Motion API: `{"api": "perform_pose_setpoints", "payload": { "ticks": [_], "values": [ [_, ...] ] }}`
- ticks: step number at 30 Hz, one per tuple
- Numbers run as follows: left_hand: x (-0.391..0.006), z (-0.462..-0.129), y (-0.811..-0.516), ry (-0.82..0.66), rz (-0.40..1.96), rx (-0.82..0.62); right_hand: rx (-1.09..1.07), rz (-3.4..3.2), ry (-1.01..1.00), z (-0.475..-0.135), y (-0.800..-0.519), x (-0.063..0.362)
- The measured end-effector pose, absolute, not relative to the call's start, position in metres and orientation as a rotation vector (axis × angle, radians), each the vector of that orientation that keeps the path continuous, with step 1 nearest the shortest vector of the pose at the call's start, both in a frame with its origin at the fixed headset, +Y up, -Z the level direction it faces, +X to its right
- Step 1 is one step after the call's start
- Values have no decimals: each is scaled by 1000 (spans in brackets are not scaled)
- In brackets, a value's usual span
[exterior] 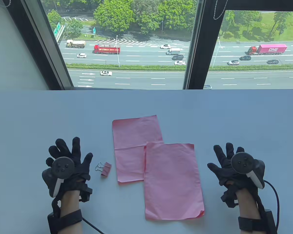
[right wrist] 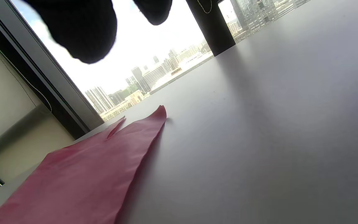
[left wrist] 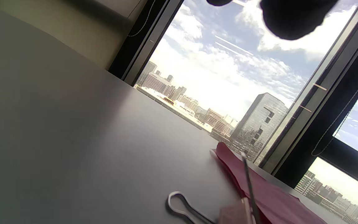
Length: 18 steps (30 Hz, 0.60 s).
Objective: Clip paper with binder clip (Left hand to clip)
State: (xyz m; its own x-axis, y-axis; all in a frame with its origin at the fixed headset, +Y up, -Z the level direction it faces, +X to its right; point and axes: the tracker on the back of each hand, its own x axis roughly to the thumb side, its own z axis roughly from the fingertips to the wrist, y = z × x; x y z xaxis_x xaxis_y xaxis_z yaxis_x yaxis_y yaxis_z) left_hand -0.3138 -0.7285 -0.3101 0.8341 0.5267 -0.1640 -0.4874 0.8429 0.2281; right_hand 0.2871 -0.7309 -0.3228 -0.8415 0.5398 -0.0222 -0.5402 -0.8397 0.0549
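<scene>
The left hand (exterior: pixel 68 163) and right hand (exterior: pixel 230 163) lie flat on the table (exterior: pixel 39 117), fingers spread, holding nothing. The binder clip (exterior: pixel 104 168) sits just beside the left hand, near two pink papers (exterior: pixel 172 180). Nothing has started; the left hand probably picks up the clip next.

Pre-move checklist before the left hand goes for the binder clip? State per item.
1. Left hand free, fingers spread, holds nothing: ok.
2. Right hand free, apart from the sheets: ok.
3. Binder clip lies on the table between left hand and paper, unobstructed: ok.
4. Clip's wire handles exposed for a pinch: ok.
5. Two pink sheets, far and near, stacked with edges aligned: not ok, they only overlap at a corner.
6. Near sheet flat: not ok, its corner curls.
</scene>
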Motion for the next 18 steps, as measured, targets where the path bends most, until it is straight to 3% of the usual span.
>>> {"api": "perform_pose_setpoints", "payload": {
  "ticks": [18],
  "values": [
    [-302, -312, -726, 170, 508, 173, 46, 2550, 193, -322, -734, 280]
  ]
}}
